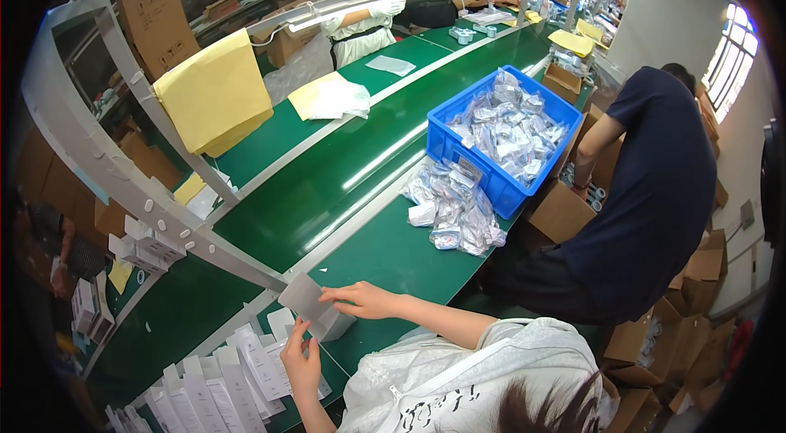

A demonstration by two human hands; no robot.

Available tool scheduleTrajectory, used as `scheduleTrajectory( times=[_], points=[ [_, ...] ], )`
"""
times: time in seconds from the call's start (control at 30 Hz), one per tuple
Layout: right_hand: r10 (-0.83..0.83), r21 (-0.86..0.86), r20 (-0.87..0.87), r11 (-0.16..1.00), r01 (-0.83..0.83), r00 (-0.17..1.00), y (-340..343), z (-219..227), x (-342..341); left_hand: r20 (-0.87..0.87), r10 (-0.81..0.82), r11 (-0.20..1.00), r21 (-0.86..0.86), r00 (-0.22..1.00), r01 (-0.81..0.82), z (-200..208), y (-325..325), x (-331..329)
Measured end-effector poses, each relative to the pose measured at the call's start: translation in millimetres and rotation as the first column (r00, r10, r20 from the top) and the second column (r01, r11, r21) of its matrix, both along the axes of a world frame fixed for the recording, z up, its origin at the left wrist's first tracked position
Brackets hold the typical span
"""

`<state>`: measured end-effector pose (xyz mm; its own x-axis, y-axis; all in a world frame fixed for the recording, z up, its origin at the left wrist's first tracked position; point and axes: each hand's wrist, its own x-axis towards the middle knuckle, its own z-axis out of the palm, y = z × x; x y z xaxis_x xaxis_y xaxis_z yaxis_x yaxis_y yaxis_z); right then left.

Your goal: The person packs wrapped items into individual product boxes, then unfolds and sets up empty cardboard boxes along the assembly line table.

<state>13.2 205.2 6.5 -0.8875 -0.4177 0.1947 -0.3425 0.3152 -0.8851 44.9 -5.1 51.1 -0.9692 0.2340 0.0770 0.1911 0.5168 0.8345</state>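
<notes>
A small white cardboard box point(334, 321) stands at the near edge of the green bench, its tall flap point(301, 295) raised. My right hand point(360, 300) reaches in from the right, its fingers closed on the flap's edge. Beside the box's near left side is my left hand point(301, 355), fingers apart and tips close to the carton. Whether those tips press on it is hard to tell. Just left of my left hand, several white boxes with raised flaps point(213, 388) stand in a row. The inside of the box between my hands is mostly hidden.
Clear plastic packets point(454, 208) are heaped beside a blue crate point(483, 175) full of similar packets. A green conveyor point(352, 179) runs beyond the bench. A metal post point(237, 265) rises close to the box. At right a co-worker point(647, 196) bends over an open carton point(565, 212).
</notes>
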Motion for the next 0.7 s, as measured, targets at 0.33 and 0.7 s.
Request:
scheduleTrajectory(
  times=[0.33,0.7],
  points=[
    [-0.022,-0.031,0.05,0.999,0.023,0.999,1,7,2,-0.016,0.002,1.0,0.004,1.0,-0.002,1,2,1],
    [-0.049,-0.05,0.073,0.997,0.053,0.996,0,6,0,-0.03,0.009,1.0,-0.004,1.0,-0.009,0,3,-1]
  ],
)
